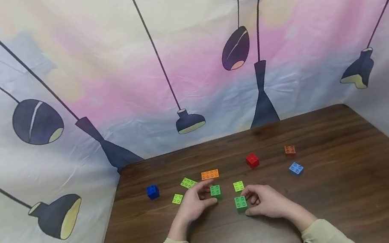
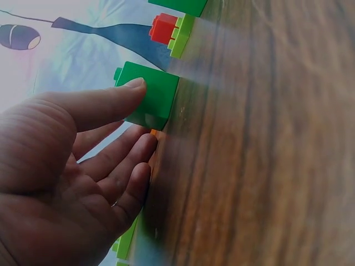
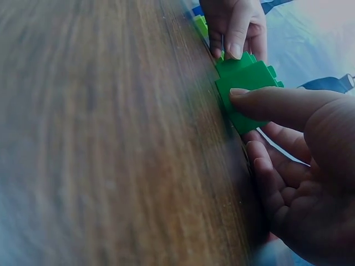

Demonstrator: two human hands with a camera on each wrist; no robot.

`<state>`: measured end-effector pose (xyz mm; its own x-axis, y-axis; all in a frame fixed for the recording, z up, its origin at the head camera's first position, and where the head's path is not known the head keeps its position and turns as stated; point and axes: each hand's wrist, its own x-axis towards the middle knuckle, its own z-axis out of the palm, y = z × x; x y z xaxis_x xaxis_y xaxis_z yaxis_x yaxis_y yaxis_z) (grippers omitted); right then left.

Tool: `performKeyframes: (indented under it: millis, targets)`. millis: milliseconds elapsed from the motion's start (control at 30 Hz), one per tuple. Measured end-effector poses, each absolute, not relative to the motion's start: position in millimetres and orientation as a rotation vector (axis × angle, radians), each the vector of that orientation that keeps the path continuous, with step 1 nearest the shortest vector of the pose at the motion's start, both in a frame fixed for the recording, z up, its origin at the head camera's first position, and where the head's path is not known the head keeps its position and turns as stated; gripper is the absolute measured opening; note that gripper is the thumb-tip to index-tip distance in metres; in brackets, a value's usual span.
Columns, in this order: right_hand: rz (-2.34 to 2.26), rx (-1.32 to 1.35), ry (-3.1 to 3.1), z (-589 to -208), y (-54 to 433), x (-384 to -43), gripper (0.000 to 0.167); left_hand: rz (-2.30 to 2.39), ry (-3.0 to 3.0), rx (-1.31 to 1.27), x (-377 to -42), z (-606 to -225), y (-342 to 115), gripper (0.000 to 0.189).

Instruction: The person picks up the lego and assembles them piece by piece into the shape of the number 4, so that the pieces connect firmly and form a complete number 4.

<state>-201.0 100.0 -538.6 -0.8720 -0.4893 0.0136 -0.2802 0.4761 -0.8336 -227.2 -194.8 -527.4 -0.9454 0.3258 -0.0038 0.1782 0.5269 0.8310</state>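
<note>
Two green toy building bricks stand studs-up on the wooden table, one under each hand. My left hand (image 1: 194, 203) pinches the farther green brick (image 1: 215, 191), its thumb on the near face and index finger at the back. Nearer and to the right, the other green brick (image 1: 240, 203) sits between the thumb and fingers of my right hand (image 1: 269, 200). In the right wrist view, the right thumb lies flat on this brick's face (image 3: 249, 113), and the left hand shows beyond. Just behind the right-hand brick lies a flat lime brick (image 1: 238, 186).
Left on the table (image 1: 345, 181) are a dark blue brick (image 1: 153, 191) and flat lime bricks, one long (image 1: 188, 182), one square (image 1: 177, 198). Farther back lie an orange plate (image 1: 209, 174), a red brick (image 1: 252, 161), a small orange-brown brick (image 1: 290, 150) and a light blue brick (image 1: 296, 168).
</note>
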Motion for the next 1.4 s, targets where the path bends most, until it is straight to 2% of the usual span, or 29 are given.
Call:
performKeyframes:
  millis: [267,433,800,1400]
  targets:
    - [-1.356,-0.661,2.502,-537.7,99.9,-197.7,0.044,1.366,2.623,0.385,-225.3,-527.8,-192.8,0.040]
    - [-1.345,-0.654,2.512,-537.1,98.8,-198.5,0.044,1.366,2.633,0.368,-226.6,-527.5,-191.7,0.037]
    - [-1.350,-0.663,2.526,-538.8,97.2,-197.9,0.043,1.402,2.620,0.376,-224.7,-523.0,-190.0,0.035]
    - [-1.338,-0.611,2.527,-535.4,96.8,-197.2,0.040,1.517,2.558,0.605,-207.6,-495.5,-164.9,0.040]
